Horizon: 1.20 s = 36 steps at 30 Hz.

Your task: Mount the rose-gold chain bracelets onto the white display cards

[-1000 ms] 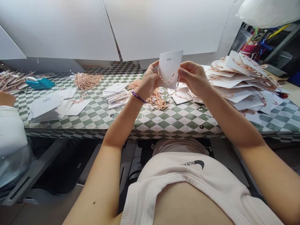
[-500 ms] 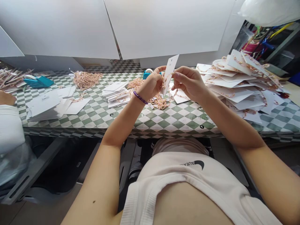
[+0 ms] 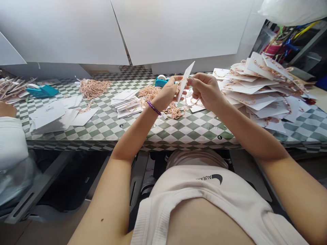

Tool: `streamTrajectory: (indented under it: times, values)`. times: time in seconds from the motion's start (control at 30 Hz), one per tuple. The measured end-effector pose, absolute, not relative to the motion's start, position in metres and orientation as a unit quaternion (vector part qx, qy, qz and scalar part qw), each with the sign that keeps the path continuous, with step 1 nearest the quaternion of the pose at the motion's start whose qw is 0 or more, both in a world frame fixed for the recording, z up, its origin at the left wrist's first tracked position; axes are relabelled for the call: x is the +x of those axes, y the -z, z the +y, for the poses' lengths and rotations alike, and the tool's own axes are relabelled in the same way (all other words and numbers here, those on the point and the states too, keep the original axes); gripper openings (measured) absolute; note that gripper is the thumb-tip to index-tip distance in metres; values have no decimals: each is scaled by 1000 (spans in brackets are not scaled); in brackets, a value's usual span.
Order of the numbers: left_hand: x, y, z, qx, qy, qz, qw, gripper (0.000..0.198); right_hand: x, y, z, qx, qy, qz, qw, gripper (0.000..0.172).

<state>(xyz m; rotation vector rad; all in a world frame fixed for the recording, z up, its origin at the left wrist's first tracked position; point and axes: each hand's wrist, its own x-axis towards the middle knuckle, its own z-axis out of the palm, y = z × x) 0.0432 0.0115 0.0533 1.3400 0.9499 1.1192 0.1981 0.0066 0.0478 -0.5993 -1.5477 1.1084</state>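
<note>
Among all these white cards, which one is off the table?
The card held up in the left hand, nearly edge-on, with the right hand beside it. All others lie in stacks or heaps on the checkered tablecloth.

Bright, even indoor light, faint soft shadows, wide-angle bowing toward the frame edges

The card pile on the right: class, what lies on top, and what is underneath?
White cards carrying pinkish chains top the pile; whatever lies beneath is covered, unseen.
</note>
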Motion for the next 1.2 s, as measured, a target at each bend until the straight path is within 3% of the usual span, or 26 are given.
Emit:
streamTrajectory:
  times: [0.13,0.33,0.53,0.87,1.2]
  values:
    - [41,-46,15,672,-412,369,492,16,198,-42,12,-282,-498,-622,534,35]
    - [31,-45,23,627,-415,382,537,36,194,-37,15,-348,-542,-570,510,20]
    - [29,-46,17,662,-402,387,500,32,193,-31,16,-337,-547,-568,514,34]
    - [34,-34,25,661,-363,436,491,37,186,-10,20,-363,-591,-504,515,21]
    - [32,-24,40,650,-354,440,508,26,191,-11,23,-366,-615,-511,476,34]
